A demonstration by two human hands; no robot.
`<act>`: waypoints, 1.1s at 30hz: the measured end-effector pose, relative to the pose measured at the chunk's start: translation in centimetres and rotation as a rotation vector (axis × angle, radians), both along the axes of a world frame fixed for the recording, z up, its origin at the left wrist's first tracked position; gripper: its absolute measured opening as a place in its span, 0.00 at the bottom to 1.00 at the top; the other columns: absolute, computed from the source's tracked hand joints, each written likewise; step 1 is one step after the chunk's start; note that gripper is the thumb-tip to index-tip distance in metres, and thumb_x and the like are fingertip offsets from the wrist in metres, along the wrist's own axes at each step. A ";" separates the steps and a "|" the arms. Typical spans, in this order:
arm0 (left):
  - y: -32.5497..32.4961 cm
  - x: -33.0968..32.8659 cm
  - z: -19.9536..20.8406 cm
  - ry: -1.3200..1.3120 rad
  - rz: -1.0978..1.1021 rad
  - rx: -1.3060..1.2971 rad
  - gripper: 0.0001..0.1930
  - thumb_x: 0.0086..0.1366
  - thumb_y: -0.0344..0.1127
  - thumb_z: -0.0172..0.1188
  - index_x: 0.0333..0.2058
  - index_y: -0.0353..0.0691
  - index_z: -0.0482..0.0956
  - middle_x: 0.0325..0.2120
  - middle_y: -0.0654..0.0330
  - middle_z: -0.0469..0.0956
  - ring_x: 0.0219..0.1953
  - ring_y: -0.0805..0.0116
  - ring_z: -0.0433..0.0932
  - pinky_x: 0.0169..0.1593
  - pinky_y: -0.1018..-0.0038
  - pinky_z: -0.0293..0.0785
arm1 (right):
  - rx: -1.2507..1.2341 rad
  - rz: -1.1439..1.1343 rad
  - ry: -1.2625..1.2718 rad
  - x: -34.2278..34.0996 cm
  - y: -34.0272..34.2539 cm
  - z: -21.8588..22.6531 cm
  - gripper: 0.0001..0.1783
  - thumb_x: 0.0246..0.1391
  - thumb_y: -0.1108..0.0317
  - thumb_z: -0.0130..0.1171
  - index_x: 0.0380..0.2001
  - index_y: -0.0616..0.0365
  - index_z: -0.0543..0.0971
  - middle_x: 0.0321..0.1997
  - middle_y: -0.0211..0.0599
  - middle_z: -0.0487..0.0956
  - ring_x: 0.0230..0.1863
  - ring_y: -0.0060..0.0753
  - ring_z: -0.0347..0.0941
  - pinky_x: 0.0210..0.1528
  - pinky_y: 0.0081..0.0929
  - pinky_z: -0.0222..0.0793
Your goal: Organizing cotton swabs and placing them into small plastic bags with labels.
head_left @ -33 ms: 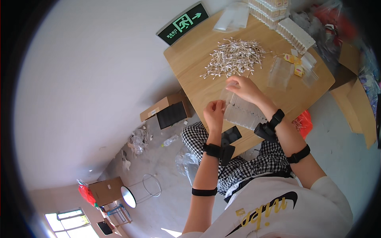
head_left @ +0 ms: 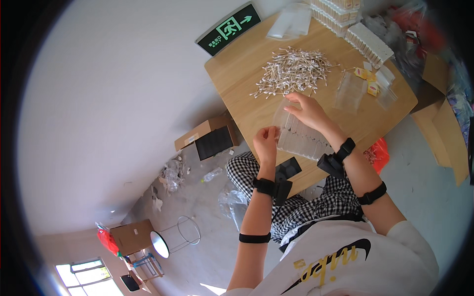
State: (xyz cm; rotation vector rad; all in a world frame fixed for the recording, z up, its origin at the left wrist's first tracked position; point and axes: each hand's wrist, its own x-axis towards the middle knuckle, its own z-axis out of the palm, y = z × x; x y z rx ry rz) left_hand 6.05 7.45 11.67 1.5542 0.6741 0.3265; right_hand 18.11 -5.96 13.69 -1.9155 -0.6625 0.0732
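Note:
A clear plastic bag [head_left: 284,118] with rows of white bundles, apparently cotton swab packs [head_left: 303,143], lies at the near edge of the wooden table. My left hand [head_left: 266,141] pinches the bag's left edge, thumb and fingers closed. Over its upper part is my right hand [head_left: 308,111], thumb and fingers parted, fingertips by the bag's far edge; whether they touch the film is hard to tell. Just beyond lies a loose heap of cotton swabs [head_left: 296,69]. Black straps with small devices circle both wrists.
On the table [head_left: 237,84] lie empty clear bags [head_left: 349,91], small yellow cards [head_left: 365,74] and a phone-like black slab [head_left: 288,168]. Stacked swab packs [head_left: 368,42] stand far right. Cardboard boxes [head_left: 210,135] and a red bag [head_left: 377,154] are beside the table.
My right thumb and fingers have spread a little farther apart at the bag's far edge. The left hand keeps its pinch in nearly the same place.

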 end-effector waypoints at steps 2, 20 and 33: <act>2.4 -1.3 -2.9 0.086 0.044 0.021 0.10 0.67 0.33 0.59 0.36 0.30 0.82 0.27 0.65 0.81 0.24 0.82 0.73 0.27 0.84 0.65 | -0.058 -0.035 -0.021 -0.5 -0.5 -0.1 0.23 0.57 0.60 0.61 0.50 0.65 0.75 0.47 0.51 0.81 0.49 0.46 0.78 0.51 0.37 0.71; 3.1 -1.5 0.9 -0.064 -0.538 0.794 0.30 0.57 0.24 0.57 0.61 0.38 0.66 0.55 0.47 0.71 0.54 0.46 0.70 0.59 0.61 0.67 | 0.064 -0.365 0.300 -6.8 -6.6 -6.0 0.27 0.68 0.59 0.48 0.63 0.64 0.62 0.65 0.53 0.65 0.67 0.47 0.60 0.67 0.37 0.54; 1.1 -2.2 1.8 0.039 -0.390 0.675 0.32 0.55 0.24 0.64 0.60 0.37 0.67 0.50 0.51 0.73 0.45 0.59 0.79 0.44 0.69 0.77 | 0.013 -0.342 0.180 -7.4 -6.5 -6.8 0.26 0.68 0.62 0.48 0.63 0.64 0.62 0.66 0.50 0.64 0.67 0.47 0.59 0.68 0.36 0.54</act>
